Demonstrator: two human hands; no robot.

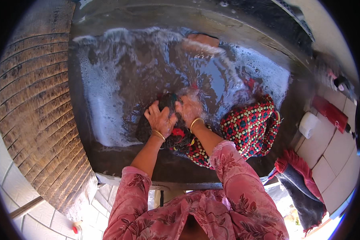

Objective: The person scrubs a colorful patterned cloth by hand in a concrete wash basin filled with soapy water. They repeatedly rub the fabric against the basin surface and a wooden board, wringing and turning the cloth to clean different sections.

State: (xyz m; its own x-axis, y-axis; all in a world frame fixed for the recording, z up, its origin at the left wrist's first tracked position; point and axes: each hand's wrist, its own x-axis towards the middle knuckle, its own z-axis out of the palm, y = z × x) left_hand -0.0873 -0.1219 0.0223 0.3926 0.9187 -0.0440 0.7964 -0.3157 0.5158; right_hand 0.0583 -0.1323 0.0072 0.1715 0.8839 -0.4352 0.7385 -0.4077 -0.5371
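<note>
Under left hand: cloth (dark, bunched).

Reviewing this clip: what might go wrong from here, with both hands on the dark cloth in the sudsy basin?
The bracelet by the left hand might snag, since the bunched dark cloth lies close beside it. The right sleeve could get wet, with its cuff near the patterned cloth. The foamy water looks churned up and may splash over the basin.

Wht ctnr, red item nr it, blk/red cloth
</note>
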